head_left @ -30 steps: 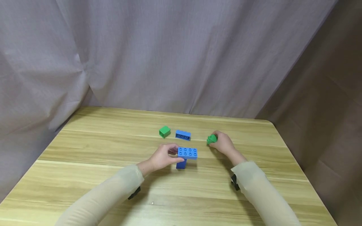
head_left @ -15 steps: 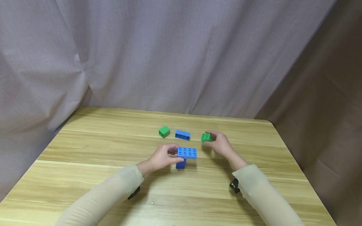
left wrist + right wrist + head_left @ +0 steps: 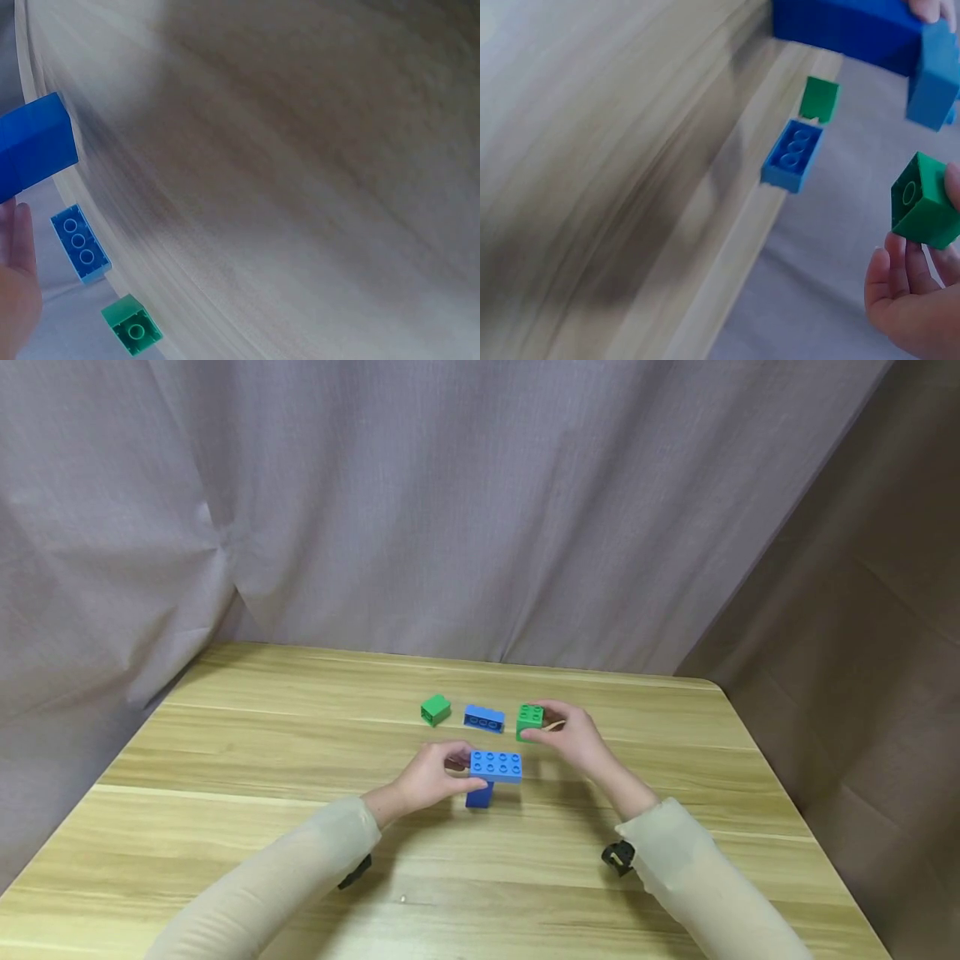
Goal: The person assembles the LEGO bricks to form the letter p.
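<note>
Pinching a green block (image 3: pixel 529 718) between thumb and fingers of the right hand (image 3: pixel 577 741), off the table (image 3: pixel 487 893), one o'clock from a light-blue brick (image 3: pixel 496 766). Squarish on top, four studs up, hollow underneath. Pinching that brick's nine o'clock end with the left hand (image 3: pixel 431 775): laid lengthwise nine to three, eight studs up, across an upright dark-blue post (image 3: pixel 479 796).

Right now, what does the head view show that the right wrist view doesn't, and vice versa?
Only the head view shows both sleeves and the studs on top of the held green brick. Only the right wrist view shows that brick's hollow underside. Both share the brick itself, the right hand, loose blue brick, loose green brick, blue stack, wooden table, gray curtain and at least part of the left hand.
</note>
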Motion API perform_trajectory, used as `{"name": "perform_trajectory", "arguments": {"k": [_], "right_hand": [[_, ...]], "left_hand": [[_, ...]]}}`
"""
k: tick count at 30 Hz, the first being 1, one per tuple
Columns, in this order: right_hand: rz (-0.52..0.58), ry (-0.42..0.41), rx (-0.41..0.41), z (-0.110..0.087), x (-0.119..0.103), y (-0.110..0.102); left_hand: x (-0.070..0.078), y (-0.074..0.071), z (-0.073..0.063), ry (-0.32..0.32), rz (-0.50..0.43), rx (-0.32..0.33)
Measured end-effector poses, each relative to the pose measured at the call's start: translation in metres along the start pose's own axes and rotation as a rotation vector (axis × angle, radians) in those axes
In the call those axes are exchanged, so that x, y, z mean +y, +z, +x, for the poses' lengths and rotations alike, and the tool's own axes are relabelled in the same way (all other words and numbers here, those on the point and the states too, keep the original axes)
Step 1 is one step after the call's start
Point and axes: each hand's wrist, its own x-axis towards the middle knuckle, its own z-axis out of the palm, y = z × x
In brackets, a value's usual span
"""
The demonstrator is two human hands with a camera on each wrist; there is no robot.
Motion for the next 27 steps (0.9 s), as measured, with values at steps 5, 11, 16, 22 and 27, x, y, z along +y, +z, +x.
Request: {"name": "perform_trajectory", "arguments": {"k": [5,11,16,22,27], "right_hand": [[0.008,-0.021,-0.015,-0.005,-0.011,0.002],[0.020,-0.078,-0.034,-0.012,-0.025,0.005],[0.037,-0.115,-0.053,-0.016,-0.033,0.009],[0.035,-0.144,-0.080,-0.020,-0.037,0.013],[0.040,-0.158,-0.115,-0.023,-0.039,0.016]], "left_hand": [[0.000,0.000,0.001,-0.001,0.011,-0.006],[0.001,0.000,0.002,-0.005,0.019,-0.012],[0.002,0.000,0.003,-0.003,0.020,-0.010],[0.001,0.000,0.003,0.013,0.016,-0.012],[0.001,0.001,0.003,0.035,0.012,-0.001]]}}
